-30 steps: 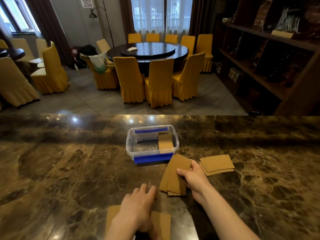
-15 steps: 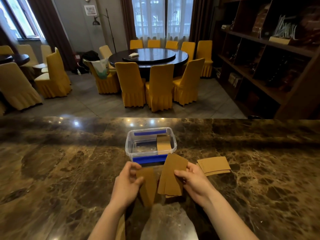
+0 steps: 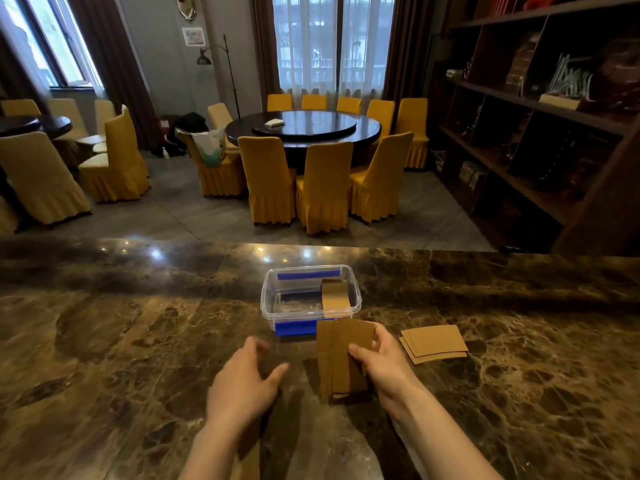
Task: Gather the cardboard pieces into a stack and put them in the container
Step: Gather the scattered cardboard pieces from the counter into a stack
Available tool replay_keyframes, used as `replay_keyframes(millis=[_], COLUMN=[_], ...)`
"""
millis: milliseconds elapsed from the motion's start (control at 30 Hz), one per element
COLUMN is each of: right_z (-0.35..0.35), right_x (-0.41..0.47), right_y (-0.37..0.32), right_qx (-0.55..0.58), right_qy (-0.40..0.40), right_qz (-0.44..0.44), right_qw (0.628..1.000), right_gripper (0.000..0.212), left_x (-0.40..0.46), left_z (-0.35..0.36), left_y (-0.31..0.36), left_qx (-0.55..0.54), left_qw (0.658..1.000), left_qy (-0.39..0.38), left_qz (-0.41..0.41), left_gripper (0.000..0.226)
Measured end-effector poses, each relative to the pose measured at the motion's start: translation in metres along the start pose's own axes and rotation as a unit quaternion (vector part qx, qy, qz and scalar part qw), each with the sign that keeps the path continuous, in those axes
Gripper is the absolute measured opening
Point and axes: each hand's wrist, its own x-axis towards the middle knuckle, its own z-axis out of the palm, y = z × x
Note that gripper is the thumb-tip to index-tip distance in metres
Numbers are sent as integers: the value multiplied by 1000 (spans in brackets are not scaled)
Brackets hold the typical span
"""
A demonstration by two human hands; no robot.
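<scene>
My right hand (image 3: 381, 362) grips a stack of brown cardboard pieces (image 3: 337, 355), held upright just in front of the clear plastic container (image 3: 273, 296) with blue clips. One cardboard piece (image 3: 334, 294) leans inside the container at its right side. My left hand (image 3: 242, 386) hovers left of the stack with fingers spread and nothing in it. A second small pile of cardboard (image 3: 434, 342) lies flat on the counter to the right of my right hand. Another cardboard piece (image 3: 251, 460) shows at the bottom edge, partly hidden under my left forearm.
The dark marble counter (image 3: 104, 341) stretches wide on both sides. Its far edge runs just behind the container. Beyond it are a round dining table (image 3: 304, 128) with yellow chairs and a dark shelf unit (image 3: 536, 133) at the right.
My left hand has passed its cardboard piece onto the stack in my right hand and drawn back to the left, now with nothing in it. The stack has shifted slightly toward the container.
</scene>
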Motion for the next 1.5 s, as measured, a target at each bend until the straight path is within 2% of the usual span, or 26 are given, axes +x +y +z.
replay_keyframes(millis=[33,100,133,200,333,433,500,567,633,700,800,867,933,1033,1100,1200,1267,1400,1500], right_z=[2,8,14,25,40,39,35,29,25,27,33,33,33,37,43,47,39,-2,-41], right_x=[1,1,1,-1,-5,-8,-10,-13,-16,-19,-19,-18,-18,-19,-20,-21,-22,-27,-33], right_y=[0,1,2,2,4,1,-2,-4,-3,-3,-3,-2,0,1,2,1,-3,-5,-11], right_qx=[-24,-86,-116,-171,-216,-189,-143,-81,-12,17,-20,-33,-5,27,31,0,-32,-46,-86], right_qy=[7,18,21,21,25,22,6,-11,-34,-54,-52,-33,-15,12,28,33,30,45,76], right_qz=[-12,-43,-62,-92,-124,-112,-82,-49,-27,-24,-31,-36,-31,-23,-19,-19,-28,-50,-67], right_qw=[1000,995,991,981,968,975,986,995,999,998,998,998,999,999,999,999,999,997,991], right_gripper=[32,34,34,34,38,35,34,33,32,29,27,27,27,25,25,29,40,58,58], left_x=[-1,-6,-10,-17,-25,-24,-19,-11,-6,-3,-4,-4,-6,-7,-9,-2,6,18,19], left_z=[-5,-11,-12,-10,-5,-8,-10,-9,-6,2,12,18,21,21,21,23,25,37,51], left_y=[-9,-22,-27,-34,-38,-34,-30,-20,-5,9,26,30,28,23,24,18,14,30,62], left_qx=[90,182,198,209,172,14,-111,-213,-287,-361,-441,-457,-446,-344,-303,-295,-291,-252,-231], left_qw=[995,973,965,956,964,988,989,974,953,929,897,888,888,932,947,948,948,942,932], left_qy=[-25,-90,-117,-152,-160,-115,-33,36,57,43,-13,-59,-102,-97,-93,-109,-123,-210,-260], left_qz=[-48,-112,-128,-139,-123,-104,-90,-74,-74,-73,-43,-4,33,63,57,42,35,68,98], left_gripper=[85,125,136,143,116,60,40,35,36,35,17,11,23,56,64,62,60,56,57])
